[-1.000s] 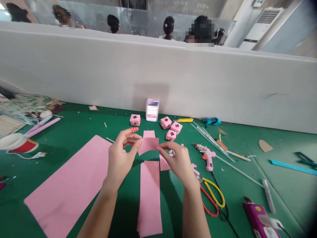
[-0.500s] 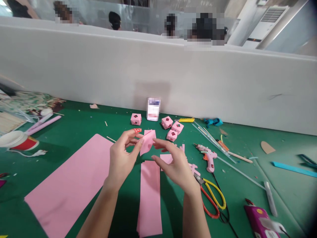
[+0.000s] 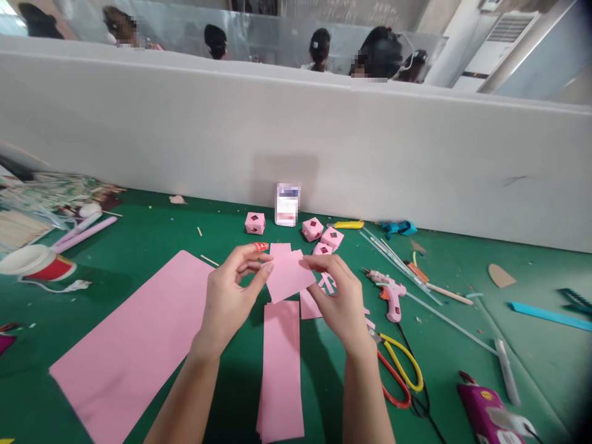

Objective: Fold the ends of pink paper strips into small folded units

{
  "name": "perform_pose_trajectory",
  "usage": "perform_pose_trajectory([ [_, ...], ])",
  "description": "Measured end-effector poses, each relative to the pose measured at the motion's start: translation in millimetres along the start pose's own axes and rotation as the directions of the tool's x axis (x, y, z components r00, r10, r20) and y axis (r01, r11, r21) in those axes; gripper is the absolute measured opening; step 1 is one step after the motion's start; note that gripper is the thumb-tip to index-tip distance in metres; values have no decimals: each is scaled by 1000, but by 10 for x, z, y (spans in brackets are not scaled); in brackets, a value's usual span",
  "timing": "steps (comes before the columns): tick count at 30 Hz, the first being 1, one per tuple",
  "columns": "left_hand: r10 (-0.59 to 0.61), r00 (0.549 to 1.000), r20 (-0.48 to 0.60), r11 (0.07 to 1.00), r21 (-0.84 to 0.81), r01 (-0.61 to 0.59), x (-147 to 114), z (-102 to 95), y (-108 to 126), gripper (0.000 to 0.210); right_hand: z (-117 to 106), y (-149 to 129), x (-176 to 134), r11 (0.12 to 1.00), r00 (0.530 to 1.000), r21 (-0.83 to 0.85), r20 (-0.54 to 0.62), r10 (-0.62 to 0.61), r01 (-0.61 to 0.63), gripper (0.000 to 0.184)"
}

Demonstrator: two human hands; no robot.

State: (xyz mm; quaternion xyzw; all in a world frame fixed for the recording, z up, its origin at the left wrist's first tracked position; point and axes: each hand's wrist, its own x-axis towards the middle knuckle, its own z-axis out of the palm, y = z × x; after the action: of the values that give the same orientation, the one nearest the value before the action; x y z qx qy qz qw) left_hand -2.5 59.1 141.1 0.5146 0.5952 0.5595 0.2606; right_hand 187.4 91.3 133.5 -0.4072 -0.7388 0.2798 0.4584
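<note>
Writing first: blackboard [image 3: 342, 11] at top has chalk marks, illegible; phone [image 3: 287, 206] propped vs. white partition [image 3: 185, 123] has its screen pixelated; purple box [image 3: 472, 408] at lower R has a yellow label [image 3: 486, 395], print too small; red finger wrap [image 3: 261, 246] on L index has pale marks, can't read; paper cup [image 3: 46, 267] at far L w/ red band, no legible brand. Main item, a pink paper piece [image 3: 291, 275], is held up btwn both hands above the green table [image 3: 231, 394], just beyond the pink strip stack [image 3: 282, 370] & partly overlapping a smaller pink piece [image 3: 280, 248] in view. L hand [image 3: 231, 302]: thumb & index pinched tight on its L edge, other fingers loosely curled. R hand [image 3: 340, 302]: index on R edge, thumb tip out of sight behind it, small gap btwn, so light grip. Vs. 0.5 s ago: piece was bent & narrow to camera, R fingers spread w/ thumb off it; now it's opened out approx. flat, R thumb & index back on the edge. L pinch same. Unchanged: big pink sheet [image 3: 139, 339] at L, pink cut-out box [image 3: 255, 223] by phone, pink glue gun [image 3: 393, 302] & red/yellow-handled scissors [image 3: 378, 338] to R.
</note>
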Motion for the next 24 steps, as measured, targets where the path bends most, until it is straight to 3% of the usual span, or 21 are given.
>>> perform_pose_trajectory([
  [8, -87, 995, 46, 986, -141, 92, -10, -6, 61, 37, -6, -12, 12, 1000, 998, -31, -62, -7, 5, 13],
  [11, -47, 995, 87, 978, -198, 63, -33, -20, 48, 47, -2, -36, 2, 999, 999, 2, -43, 32, -32, 8],
  [17, -44, 990, 137, 997, -55, 52, -49, 14, 17, 49, 34, -101, -31, 998, 998, 8, 16, 62, -62, 6],
  [24, -68, 977, 204, 996, -37, 78, -41, 37, 41, 44, 46, -95, -37, 993, 990, -3, -81, 116, -117, 6],
])
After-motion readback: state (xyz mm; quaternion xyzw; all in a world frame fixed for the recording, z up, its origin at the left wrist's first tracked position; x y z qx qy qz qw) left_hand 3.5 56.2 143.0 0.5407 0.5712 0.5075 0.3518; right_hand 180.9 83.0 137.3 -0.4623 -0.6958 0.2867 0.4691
